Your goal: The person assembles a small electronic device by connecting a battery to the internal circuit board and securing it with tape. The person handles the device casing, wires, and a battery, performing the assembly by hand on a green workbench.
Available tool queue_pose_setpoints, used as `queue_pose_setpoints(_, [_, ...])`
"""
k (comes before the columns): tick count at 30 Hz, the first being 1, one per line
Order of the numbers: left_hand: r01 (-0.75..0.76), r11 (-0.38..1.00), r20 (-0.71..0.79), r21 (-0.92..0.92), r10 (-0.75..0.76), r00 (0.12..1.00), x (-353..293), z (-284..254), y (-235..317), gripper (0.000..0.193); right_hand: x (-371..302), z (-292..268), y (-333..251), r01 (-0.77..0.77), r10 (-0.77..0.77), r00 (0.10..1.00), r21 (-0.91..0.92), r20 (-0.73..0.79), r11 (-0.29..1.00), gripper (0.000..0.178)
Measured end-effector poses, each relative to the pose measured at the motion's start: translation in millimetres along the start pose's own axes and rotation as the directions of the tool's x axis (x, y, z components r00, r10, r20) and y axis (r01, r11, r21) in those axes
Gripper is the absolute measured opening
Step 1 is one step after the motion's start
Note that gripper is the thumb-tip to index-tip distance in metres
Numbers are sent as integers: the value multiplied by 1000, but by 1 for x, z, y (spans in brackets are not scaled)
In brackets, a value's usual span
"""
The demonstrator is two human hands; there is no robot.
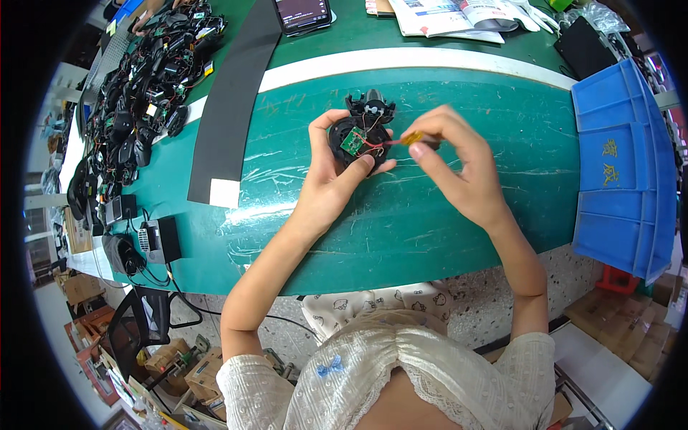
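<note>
My left hand (331, 179) is wrapped round a black rounded electronic device (337, 130), its thumb over the near edge. Inside the open housing sits a small green circuit board (353, 141) with thin red wires. A black and grey part (374, 107) sticks up at the device's far side. To the right, my right hand (466, 168) pinches a small yellow-wrapped piece (413, 137) between thumb and fingers. Red wire (389, 142) runs from that piece to the device. The piece is slightly blurred and partly hidden by the fingers.
Many black electronic units (143, 93) lie heaped at the far left. A long black strip (233, 107) crosses the green table (430, 236). A phone (304, 16) and papers (451, 20) lie at the back. Blue bins (620, 172) stand along the right edge; a black box (163, 240) with cables sits left.
</note>
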State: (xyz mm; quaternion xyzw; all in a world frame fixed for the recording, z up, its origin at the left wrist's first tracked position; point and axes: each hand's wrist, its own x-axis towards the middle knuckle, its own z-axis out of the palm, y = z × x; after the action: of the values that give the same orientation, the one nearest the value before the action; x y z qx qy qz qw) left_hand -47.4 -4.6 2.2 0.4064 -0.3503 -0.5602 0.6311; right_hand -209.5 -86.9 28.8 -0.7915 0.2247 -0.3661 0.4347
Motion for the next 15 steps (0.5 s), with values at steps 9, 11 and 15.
queue_pose_setpoints(9, [-8, 991, 64, 135, -1, 998, -1, -8, 0, 56, 2, 3, 21, -557, 501, 830, 330, 245, 762, 45])
queue_pose_setpoints(11, [4, 994, 141, 109, -19, 990, -3, -5, 4, 55, 5, -1, 26, -605, 491, 793, 556, 360, 570, 43])
queue_pose_setpoints(15, [68, 995, 182, 70, -80, 980, -5, 6, 7, 53, 5, 0, 29, -491, 449, 845, 752, 289, 440, 37])
